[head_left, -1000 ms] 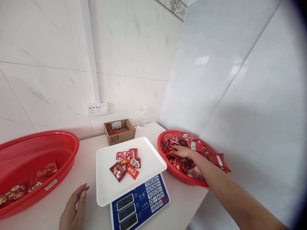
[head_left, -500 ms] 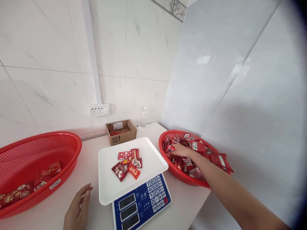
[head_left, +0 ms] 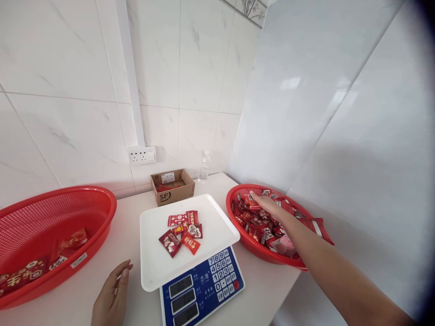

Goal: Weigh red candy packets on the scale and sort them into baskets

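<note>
At the far left a red mesh basket (head_left: 102,213) sits on the white worktop (head_left: 129,213), with only a few red packets (head_left: 68,240) in it. Its left end is cut off by the frame.

Near the front edge the left hand (head_left: 112,299) rests on the worktop just left of the scale. Its fingers are loosely curled and it holds nothing. The wrist is out of view.

The scale's white tray (head_left: 152,267) carries a small cluster of wrapped sweets (head_left: 183,233), and the blue keypad (head_left: 220,276) faces near. The displays show digits too small to read. Behind it stand a cardboard box (head_left: 171,192) with something red inside that is hard to make out, and a clear bottle (head_left: 204,168) against the wall.

The step in hand is picking. The right hand (head_left: 267,204) lies palm down, fingers stretched out, on the heap of sweets (head_left: 254,224) in the right-hand basket (head_left: 234,195), towards its far side. It looks open, not closed on anything, though whether a packet sits under the palm is hidden.

Lifting sweets from here would call for closing the fingers on loose, slippery wrappers and clearing the rim without dragging others over. The forearm covers the basket's near right part.
</note>
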A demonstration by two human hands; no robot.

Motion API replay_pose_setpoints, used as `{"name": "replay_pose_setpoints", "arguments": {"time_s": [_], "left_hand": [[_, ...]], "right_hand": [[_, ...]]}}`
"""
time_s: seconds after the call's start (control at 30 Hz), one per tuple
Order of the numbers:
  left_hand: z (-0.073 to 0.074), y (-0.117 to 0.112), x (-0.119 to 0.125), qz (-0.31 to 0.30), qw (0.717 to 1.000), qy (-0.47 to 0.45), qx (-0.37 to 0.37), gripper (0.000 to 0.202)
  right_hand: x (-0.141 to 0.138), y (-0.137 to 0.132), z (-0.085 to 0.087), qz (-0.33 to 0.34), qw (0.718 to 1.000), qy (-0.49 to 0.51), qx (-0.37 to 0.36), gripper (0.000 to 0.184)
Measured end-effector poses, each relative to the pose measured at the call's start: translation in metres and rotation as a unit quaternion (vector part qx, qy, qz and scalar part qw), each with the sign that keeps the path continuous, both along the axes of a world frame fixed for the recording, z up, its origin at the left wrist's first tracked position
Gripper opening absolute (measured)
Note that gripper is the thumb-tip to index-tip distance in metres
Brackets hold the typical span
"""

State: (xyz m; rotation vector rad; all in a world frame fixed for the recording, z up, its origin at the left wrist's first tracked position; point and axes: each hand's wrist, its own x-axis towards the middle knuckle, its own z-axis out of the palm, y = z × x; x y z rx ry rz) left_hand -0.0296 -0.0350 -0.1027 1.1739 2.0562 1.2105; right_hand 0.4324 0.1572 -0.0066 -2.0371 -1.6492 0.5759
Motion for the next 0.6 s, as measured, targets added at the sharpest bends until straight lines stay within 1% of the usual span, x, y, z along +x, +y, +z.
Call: {"name": "replay_pose_setpoints", "arguments": {"time_s": [0.1, 0.27, 0.3, 0.4, 0.47, 0.57, 0.6], "left_hand": [[0.000, 0.000, 0.000, 0.002, 1.000, -0.007, -0.001, 0.054], [-0.003, 0.000, -0.002, 0.001, 1.000, -0.011, -0.003, 0.053], [-0.003, 0.000, -0.003, 0.000, 1.000, -0.011, -0.002, 0.053], [-0.003, 0.000, -0.002, 0.001, 1.000, -0.007, 0.001, 0.053], [-0.002, 0.000, -0.001, 0.006, 1.000, -0.005, 0.002, 0.053], [0.000, 0.000, 0.000, 0.010, 1.000, -0.006, 0.000, 0.052], [0.000, 0.000, 0.000, 0.009, 1.000, -0.006, -0.001, 0.052]], "right_hand": [[0.001, 0.002, -0.002, -0.023, 0.999, -0.037, 0.000, 0.053], [0.000, 0.004, -0.009, -0.004, 0.994, -0.110, 0.029, 0.017], [-0.002, 0.005, -0.010, 0.002, 0.992, -0.123, 0.037, 0.014], [-0.009, 0.005, -0.013, 0.031, 0.986, -0.154, 0.052, 0.021], [-0.016, 0.003, -0.014, 0.066, 0.982, -0.169, 0.044, 0.023], [-0.029, -0.003, -0.017, 0.135, 0.973, -0.187, -0.009, 0.016], [-0.033, -0.005, -0.018, 0.154, 0.968, -0.194, -0.031, 0.016]]}}
